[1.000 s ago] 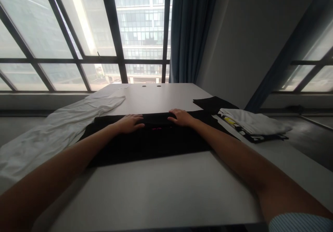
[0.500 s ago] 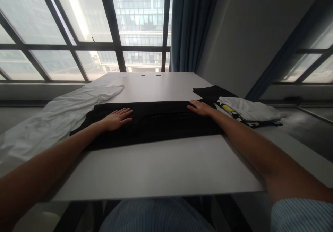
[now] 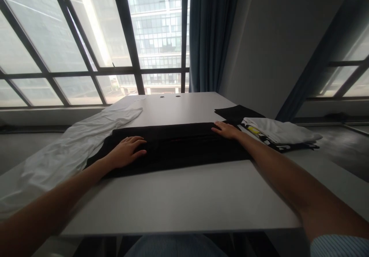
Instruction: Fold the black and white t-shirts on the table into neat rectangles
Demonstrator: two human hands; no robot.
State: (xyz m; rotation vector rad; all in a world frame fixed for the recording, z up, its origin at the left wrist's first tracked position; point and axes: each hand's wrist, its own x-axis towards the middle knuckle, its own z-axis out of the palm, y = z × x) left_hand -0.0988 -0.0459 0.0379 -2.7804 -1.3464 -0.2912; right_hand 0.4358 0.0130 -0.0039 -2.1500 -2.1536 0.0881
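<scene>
A black garment point(image 3: 178, 149) lies folded into a long flat band across the white table in front of me; its exact kind does not show. Over its left part rests my left hand point(image 3: 127, 151), palm down, fingers apart and slightly bent, thumb spread. My right hand point(image 3: 226, 129) lies on the band's right end near the far edge, palm down with fingers stretched out. Neither hand grips the cloth. Along the left side a white garment point(image 3: 77, 138) is spread out loosely, its edge close to the black one.
To the right is a stack of folded clothes, a white one point(image 3: 282, 130) on a black one with yellow and white print point(image 3: 256, 134). Another black cloth point(image 3: 238, 113) lies behind. The white table point(image 3: 178, 199) reaches toward the window; a blue curtain point(image 3: 211, 38) hangs beyond.
The camera has tilted up, so everything sits lower in the picture. My left hand has slid slightly toward me and its fingers are more bent. The right hand has hardly moved.
</scene>
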